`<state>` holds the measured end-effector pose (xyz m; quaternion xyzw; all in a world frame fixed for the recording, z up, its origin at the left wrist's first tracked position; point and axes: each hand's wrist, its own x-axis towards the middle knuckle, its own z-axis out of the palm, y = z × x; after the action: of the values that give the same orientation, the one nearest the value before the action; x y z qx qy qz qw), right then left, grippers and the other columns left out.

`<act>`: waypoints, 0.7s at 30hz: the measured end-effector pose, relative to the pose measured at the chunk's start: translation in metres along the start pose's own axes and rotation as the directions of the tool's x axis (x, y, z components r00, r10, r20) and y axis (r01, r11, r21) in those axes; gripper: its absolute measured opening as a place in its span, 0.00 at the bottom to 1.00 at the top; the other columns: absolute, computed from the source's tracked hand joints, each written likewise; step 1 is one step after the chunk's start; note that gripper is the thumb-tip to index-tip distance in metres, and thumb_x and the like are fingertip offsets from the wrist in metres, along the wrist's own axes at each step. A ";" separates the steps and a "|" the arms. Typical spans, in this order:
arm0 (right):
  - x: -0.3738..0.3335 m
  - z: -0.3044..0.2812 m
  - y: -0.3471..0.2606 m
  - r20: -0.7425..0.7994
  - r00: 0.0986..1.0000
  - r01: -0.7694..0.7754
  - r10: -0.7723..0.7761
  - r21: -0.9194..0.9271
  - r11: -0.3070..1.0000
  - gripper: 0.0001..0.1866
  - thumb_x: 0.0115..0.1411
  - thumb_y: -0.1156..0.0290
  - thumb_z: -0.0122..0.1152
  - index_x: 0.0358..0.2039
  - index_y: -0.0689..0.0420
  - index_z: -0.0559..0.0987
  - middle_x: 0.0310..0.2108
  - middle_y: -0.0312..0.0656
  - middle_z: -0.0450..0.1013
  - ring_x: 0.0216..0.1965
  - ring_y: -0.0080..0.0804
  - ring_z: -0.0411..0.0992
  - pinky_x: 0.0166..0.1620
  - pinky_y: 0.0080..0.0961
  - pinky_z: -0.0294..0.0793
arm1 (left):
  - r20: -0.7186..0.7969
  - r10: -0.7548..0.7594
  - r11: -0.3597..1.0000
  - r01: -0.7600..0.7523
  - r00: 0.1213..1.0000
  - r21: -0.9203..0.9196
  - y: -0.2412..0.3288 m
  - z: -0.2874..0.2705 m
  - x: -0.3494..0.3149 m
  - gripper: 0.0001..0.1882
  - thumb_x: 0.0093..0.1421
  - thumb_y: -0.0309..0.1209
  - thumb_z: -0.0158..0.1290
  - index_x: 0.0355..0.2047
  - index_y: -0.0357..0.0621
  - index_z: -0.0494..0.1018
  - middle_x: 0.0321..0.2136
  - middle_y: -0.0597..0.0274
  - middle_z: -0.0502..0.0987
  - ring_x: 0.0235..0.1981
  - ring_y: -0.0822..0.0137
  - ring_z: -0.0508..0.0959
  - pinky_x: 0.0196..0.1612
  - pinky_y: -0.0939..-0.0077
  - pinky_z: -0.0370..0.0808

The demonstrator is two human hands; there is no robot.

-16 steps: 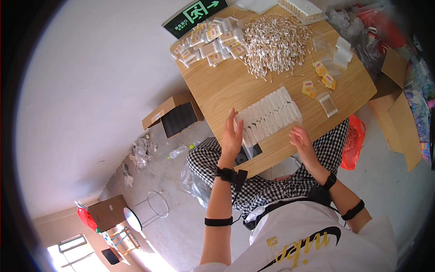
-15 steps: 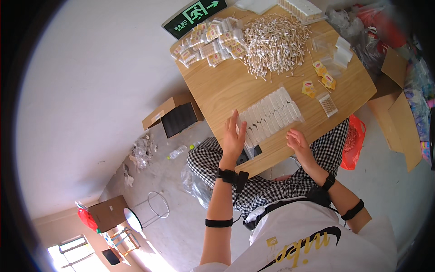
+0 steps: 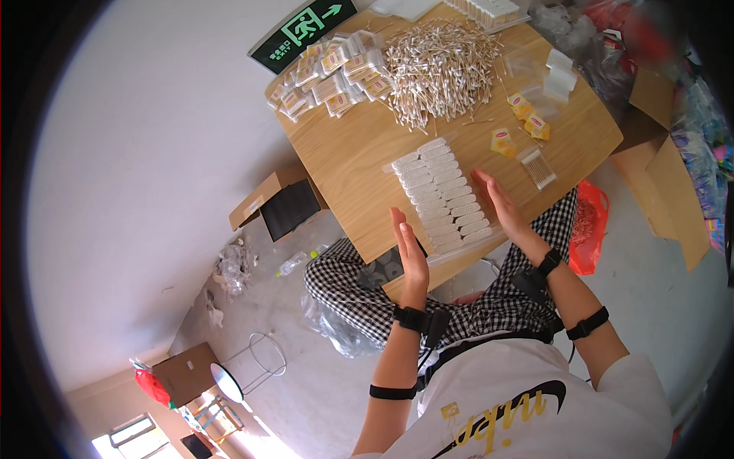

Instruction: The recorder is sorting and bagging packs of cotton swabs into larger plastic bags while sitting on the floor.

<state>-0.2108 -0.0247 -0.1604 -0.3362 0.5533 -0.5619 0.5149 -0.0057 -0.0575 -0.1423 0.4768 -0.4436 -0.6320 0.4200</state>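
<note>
On the wooden table (image 3: 336, 172) in front of me lies a flat clear bag of white oblong pieces (image 3: 443, 195), stacked in two columns; their exact kind is unclear. My left hand (image 3: 410, 256) stands beside the bag's lower left edge, fingers stretched, holding nothing. Along the right side, my right hand (image 3: 501, 205) is open too, palm turned toward the bag. Whether either hand touches the bag's edge, I cannot tell. To the right of the right hand lies a small clear packet of cotton swabs (image 3: 537, 168), with several yellow-and-white cards (image 3: 502, 142) just beyond it.
A large heap of loose cotton swabs (image 3: 443, 73) covers the table's far middle. Packed swab packets (image 3: 332, 76) are piled at the far left, beside a green exit sign (image 3: 302, 34). Cardboard boxes (image 3: 279, 203) stand on the floor at left and right. A red bag (image 3: 592, 229) hangs near my leg.
The bag of white pieces has turned, its columns now running away from me. My right hand has moved up along its right side; my left hand has shifted nearer my body.
</note>
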 end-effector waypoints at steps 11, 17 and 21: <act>-0.002 0.029 -0.007 0.038 0.989 0.145 -0.140 -0.195 0.970 0.30 0.70 0.55 0.39 0.64 0.64 0.55 0.62 0.52 0.56 0.66 0.37 0.52 0.65 0.28 0.50 | 0.179 0.190 0.856 -0.252 0.965 0.451 0.002 0.026 -0.005 0.37 0.69 0.41 0.40 0.67 0.35 0.34 0.69 0.43 0.37 0.69 0.49 0.43 0.68 0.63 0.44; 0.051 0.025 -0.018 0.025 0.984 0.177 -0.176 -0.228 0.958 0.33 0.69 0.53 0.41 0.65 0.64 0.54 0.64 0.52 0.54 0.65 0.39 0.53 0.65 0.29 0.51 | -0.010 0.154 0.964 -0.148 0.988 0.220 0.013 0.019 0.052 0.36 0.71 0.46 0.34 0.68 0.36 0.34 0.69 0.48 0.35 0.70 0.55 0.38 0.68 0.65 0.40; 0.064 0.043 -0.011 0.022 0.987 0.159 -0.159 -0.251 0.955 0.34 0.69 0.51 0.42 0.65 0.63 0.52 0.65 0.53 0.52 0.66 0.40 0.52 0.65 0.30 0.51 | 0.032 0.137 0.963 -0.140 0.990 0.229 0.007 0.034 0.063 0.36 0.71 0.46 0.32 0.68 0.37 0.34 0.69 0.46 0.35 0.70 0.55 0.36 0.68 0.66 0.39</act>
<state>-0.1877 -0.0992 -0.1549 -0.4428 0.5910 -0.5262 0.4216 -0.0500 -0.1139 -0.1452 0.4852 -0.5494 -0.5491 0.4015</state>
